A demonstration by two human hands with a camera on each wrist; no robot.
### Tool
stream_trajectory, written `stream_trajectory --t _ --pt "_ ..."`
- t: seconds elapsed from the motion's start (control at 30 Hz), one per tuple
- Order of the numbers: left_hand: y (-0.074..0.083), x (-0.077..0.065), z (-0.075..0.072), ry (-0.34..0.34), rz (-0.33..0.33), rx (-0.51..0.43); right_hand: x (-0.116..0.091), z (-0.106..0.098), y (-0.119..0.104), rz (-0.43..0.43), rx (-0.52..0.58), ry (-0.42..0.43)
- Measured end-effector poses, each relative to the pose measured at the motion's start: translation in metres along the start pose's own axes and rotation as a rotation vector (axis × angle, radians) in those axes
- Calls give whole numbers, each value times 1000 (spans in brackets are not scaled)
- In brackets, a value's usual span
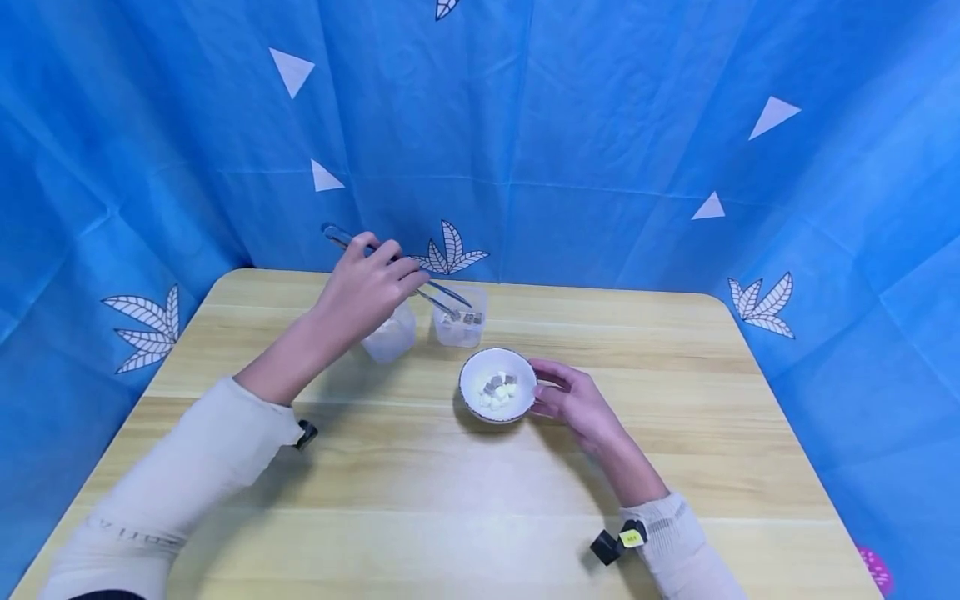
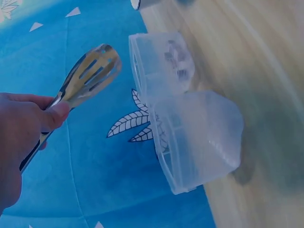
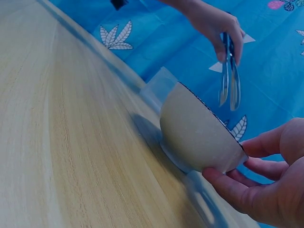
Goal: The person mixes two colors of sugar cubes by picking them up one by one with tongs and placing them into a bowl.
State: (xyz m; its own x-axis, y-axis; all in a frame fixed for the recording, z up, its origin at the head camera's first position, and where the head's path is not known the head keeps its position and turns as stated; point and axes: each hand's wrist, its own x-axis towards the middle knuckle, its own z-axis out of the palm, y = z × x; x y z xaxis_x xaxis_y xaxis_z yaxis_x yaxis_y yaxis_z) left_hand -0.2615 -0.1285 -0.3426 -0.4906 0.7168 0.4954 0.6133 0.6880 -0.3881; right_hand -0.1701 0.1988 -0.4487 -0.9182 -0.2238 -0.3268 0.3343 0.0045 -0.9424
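Note:
My left hand grips metal tongs around the middle, their slotted ends held above a clear plastic container at the table's back. Small brown and grey cubes lie in that container. Nothing shows between the tong ends in the right wrist view. Beside it stands a second clear container with pale contents, partly behind my left hand in the head view. A white bowl with a dark rim holds white and grey-brown cubes. My right hand holds the bowl's right side, thumb and fingers on its wall.
The light wooden table ends at the back against a blue curtain printed with leaves and triangles. Black wrist devices sit at the sleeves. Both containers stand close together behind and left of the bowl.

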Motion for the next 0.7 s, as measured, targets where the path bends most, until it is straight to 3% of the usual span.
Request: stream_trajectory --t 0.23,0.5,0.7 --pt "-2 20 11 -33 92 99 0 -1 1 -4 7 -2" --pt "3 37 20 -122 203 229 1 -1 2 -8 12 1" --pt "9 44 28 -117 299 308 1 -1 2 -5 12 4"
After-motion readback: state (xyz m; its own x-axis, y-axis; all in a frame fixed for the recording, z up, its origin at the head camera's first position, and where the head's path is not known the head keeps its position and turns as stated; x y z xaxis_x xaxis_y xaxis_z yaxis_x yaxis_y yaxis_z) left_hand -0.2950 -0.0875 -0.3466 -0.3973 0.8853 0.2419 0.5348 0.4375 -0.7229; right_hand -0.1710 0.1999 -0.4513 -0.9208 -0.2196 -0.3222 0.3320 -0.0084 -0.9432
